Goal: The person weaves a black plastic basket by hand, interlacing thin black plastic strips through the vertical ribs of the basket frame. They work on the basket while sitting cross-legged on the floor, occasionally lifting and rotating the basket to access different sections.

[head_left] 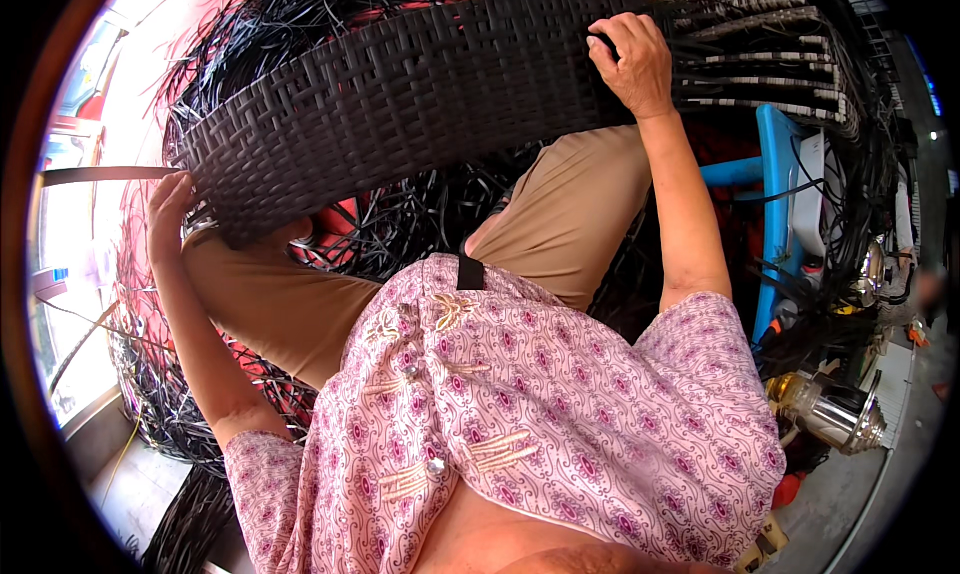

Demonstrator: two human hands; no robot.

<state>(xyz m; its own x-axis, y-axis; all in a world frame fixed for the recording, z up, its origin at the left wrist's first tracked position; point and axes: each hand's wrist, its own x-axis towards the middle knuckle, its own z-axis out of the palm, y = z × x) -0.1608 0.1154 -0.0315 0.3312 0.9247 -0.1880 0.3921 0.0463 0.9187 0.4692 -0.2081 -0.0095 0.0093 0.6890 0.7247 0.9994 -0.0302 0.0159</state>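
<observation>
A long, dark woven panel (400,94) of flat plastic strips lies across my lap, curving from the left up to the far right. At its left end, my left hand (170,209) is closed with the fingertips at the panel's edge, where a flat dark strip (110,174) sticks out to the left. The fingers seem to pinch this strip, though the palm side is hidden. My right hand (632,62) rests at the far right end of the panel, its fingers curled onto the weave near the upper edge.
Tangled black strips (420,209) lie around and under the panel over red material. On the right are a stack of woven frames (770,74), a blue plastic stool (770,174) and a metal-and-glass vessel (825,409). A black strip bundle (190,519) sits lower left.
</observation>
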